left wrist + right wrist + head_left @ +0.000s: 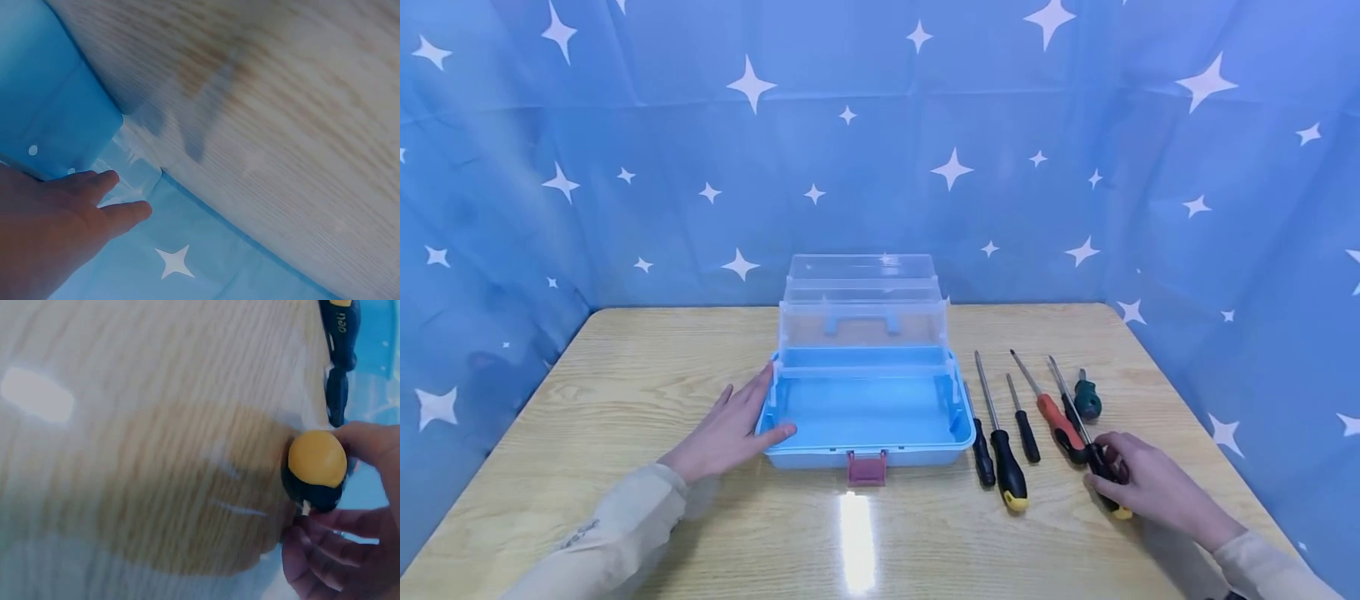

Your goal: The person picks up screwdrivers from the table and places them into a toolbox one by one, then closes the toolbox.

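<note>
A light-blue plastic toolbox (925, 455) stands mid-table with its clear lid (863, 287) raised. My left hand (733, 429) lies at the box's left side, fingers along the outer wall and thumb over the rim. In the left wrist view this hand (69, 215) has its fingers extended beside the blue wall. My right hand (1150, 482) grips a screwdriver (1096, 457) by its black handle, thumb on one side and fingers on the other. The right wrist view shows the handle's yellow end (317, 458) near the thumb. Whether the tip touches the table is unclear.
Right of the box lie a black-and-yellow screwdriver (1009, 467), slimmer black screwdrivers (1027, 437) (982, 454), a red-and-black one (1056, 421) and a stubby green one (1087, 400). A maroon latch (867, 470) hangs at the box's front. A starry blue curtain (850, 150) surrounds the table.
</note>
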Demonstrator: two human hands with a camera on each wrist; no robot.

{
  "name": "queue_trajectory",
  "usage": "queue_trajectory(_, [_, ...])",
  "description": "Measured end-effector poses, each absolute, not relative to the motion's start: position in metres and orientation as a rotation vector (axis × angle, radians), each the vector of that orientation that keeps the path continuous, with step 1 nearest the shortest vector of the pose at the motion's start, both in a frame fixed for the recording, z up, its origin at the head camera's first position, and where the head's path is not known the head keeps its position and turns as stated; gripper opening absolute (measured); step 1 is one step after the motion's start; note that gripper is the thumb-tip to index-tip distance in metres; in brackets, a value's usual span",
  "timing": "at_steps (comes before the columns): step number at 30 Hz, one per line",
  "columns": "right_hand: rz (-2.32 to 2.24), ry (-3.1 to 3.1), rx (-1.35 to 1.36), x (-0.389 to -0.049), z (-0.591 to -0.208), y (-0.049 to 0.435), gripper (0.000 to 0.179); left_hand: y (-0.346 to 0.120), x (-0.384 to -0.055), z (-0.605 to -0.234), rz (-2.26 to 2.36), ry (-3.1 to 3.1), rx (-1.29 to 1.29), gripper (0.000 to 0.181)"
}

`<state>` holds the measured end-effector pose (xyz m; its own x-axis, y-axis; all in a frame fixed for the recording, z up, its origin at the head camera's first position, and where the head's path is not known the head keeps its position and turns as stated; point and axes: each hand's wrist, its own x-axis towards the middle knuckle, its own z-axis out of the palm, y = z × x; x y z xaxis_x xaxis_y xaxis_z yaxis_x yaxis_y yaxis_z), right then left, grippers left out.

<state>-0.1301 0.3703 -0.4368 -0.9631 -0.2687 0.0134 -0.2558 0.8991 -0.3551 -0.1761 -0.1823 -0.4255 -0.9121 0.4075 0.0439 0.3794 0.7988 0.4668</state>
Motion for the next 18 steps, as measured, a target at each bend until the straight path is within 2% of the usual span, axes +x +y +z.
queue_trajectory(8, [-0.569, 3.065, -0.440, -0.142, -0.440, 0.370, 0.049, -0.182, -0.177, -0.424, 0.878, 2.814, 0.605, 0.111])
queue_trajectory(18, [-0.573, 3.086, -0.489, -0.159, -0.440, 0.361, 0.050, -0.180, -0.180, -0.424, 0.961, 2.753, 0.618, 0.113])
